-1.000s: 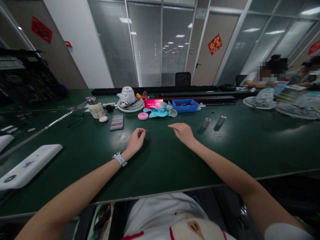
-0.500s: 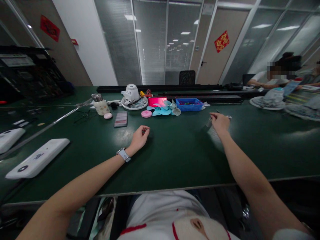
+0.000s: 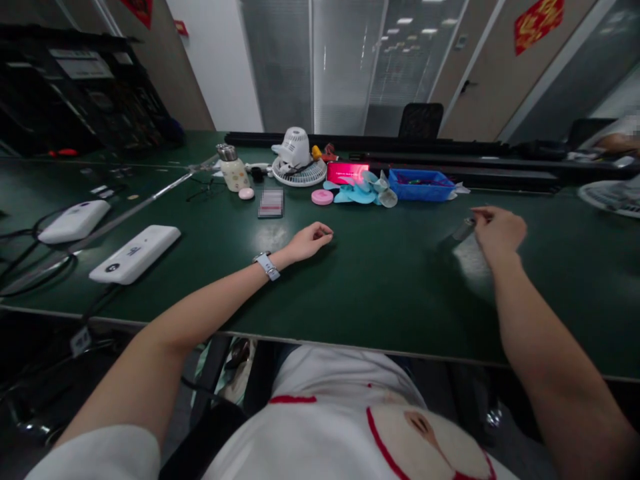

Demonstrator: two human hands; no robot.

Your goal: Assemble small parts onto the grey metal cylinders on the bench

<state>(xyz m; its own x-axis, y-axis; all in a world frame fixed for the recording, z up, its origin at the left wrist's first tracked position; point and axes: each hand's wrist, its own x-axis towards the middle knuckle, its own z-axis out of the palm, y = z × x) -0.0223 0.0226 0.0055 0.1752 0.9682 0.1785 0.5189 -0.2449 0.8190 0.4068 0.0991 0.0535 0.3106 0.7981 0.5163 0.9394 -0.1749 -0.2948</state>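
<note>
My right hand [image 3: 500, 233] is above the right part of the green table, its fingers closed at one end of a small silver-grey cylindrical piece [image 3: 463, 229]. The piece slants down to the left, and its exact kind is too small to tell. Lower and to the left, my left hand [image 3: 309, 241] rests at the table surface. Its fingers are loosely curled with a gap between thumb and forefinger, and nothing shows in them. A watch with a pale strap [image 3: 267, 265] is on that wrist.
Behind my hands are light-blue fan blades [image 3: 356, 193], a pink disc [image 3: 322, 197], a blue bin [image 3: 423, 185], a white fan part [image 3: 295, 150] and a bottle [image 3: 233, 170]. Two white devices with cables, one a long box [image 3: 136, 253], lie left. A person's arm [image 3: 620, 141] shows far right.
The view has tilted down and swung left, so everything sits further right in it. My right hand still holds the small silver piece. My left hand stays on the table.
</note>
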